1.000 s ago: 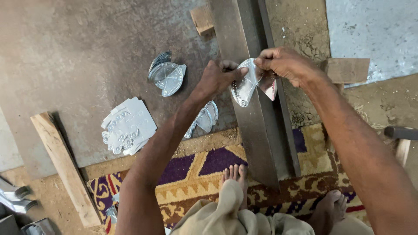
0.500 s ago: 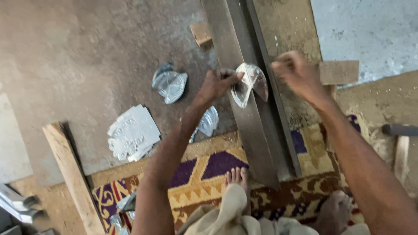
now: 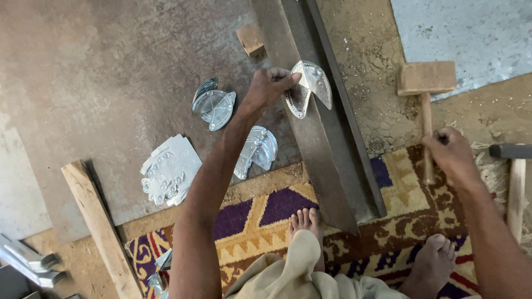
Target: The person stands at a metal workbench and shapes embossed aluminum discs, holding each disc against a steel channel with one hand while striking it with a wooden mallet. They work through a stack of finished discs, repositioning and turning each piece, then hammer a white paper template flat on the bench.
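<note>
My left hand [image 3: 270, 86] grips a shiny embossed metal piece [image 3: 308, 87], folded over the ridge of a long steel angle bar [image 3: 321, 149] that lies on the floor. My right hand [image 3: 451, 155] is closed around the handle of a wooden mallet [image 3: 425, 83], whose head rests on the ground to the right of the bar. My bare feet [image 3: 305, 221] rest on a patterned rug [image 3: 266, 216].
Piles of embossed metal pieces lie left of the bar: a grey pair [image 3: 213, 105], a flat stack [image 3: 169, 169] and one pile [image 3: 256, 149] under my arm. A wood block [image 3: 250, 40], a plank [image 3: 100, 227] and another hammer [image 3: 512, 166] lie around.
My right hand let go of the metal piece and moved right and down onto the mallet handle. The left hand now holds the piece alone on the bar.
</note>
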The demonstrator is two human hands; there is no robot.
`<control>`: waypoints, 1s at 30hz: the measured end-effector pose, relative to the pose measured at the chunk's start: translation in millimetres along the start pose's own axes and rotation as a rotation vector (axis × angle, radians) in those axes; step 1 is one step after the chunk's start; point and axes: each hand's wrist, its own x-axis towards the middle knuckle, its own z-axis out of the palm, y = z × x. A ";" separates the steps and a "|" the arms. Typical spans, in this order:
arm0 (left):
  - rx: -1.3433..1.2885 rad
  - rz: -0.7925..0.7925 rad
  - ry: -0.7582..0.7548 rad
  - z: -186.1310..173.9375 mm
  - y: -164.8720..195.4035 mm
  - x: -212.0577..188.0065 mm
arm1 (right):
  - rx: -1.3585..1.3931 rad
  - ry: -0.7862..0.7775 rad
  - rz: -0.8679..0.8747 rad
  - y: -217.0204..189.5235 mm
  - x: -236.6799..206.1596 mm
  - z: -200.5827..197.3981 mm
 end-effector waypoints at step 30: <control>0.187 0.105 0.080 -4.0 2.9 7.0 | -0.094 -0.147 -0.561 -60.1 -93.3 79.9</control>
